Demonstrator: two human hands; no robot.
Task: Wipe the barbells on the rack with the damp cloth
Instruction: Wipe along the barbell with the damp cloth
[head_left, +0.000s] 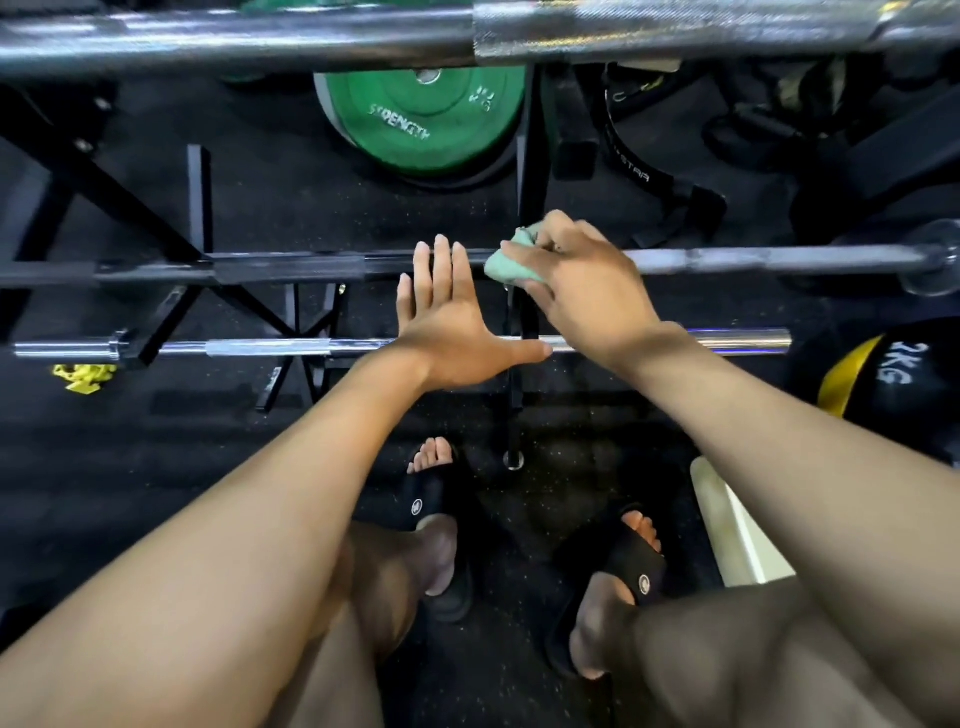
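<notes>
Fingers of the right hand (582, 280) curl round a bunched pale-green cloth (506, 262) and press it onto the middle barbell (753, 258), a dark bar that runs straight across under that hand. Cloth shows at the fingertip side and on the thumb side of the hand, wrapped over the bar itself.

Just beside it, on the thumb side, the left hand (447, 322) is flat, fingers straight and close together, thumb stretched wide toward the right wrist. Its fingertips reach the same dark bar; whether they touch the bar or hover just over it cannot be told. It holds nothing.

Under both wrists a second, shiny chrome barbell (270, 347) lies parallel on the black rack (200, 208), whose posts and cross-braces spread out beyond the left hand's little-finger side. Well beyond the fingertips of both hands a third, thick grey barbell (467, 34) crosses the top of the view, close to the camera and blurred.

Past the fingertips, between the top bar and the dark one, a green weight plate (415, 119) stands on the speckled black floor (260, 467). Out beyond the right forearm sits a black and yellow ball (862, 374) marked 2KG. Below the arms are the person's feet in black slide sandals (431, 499).
</notes>
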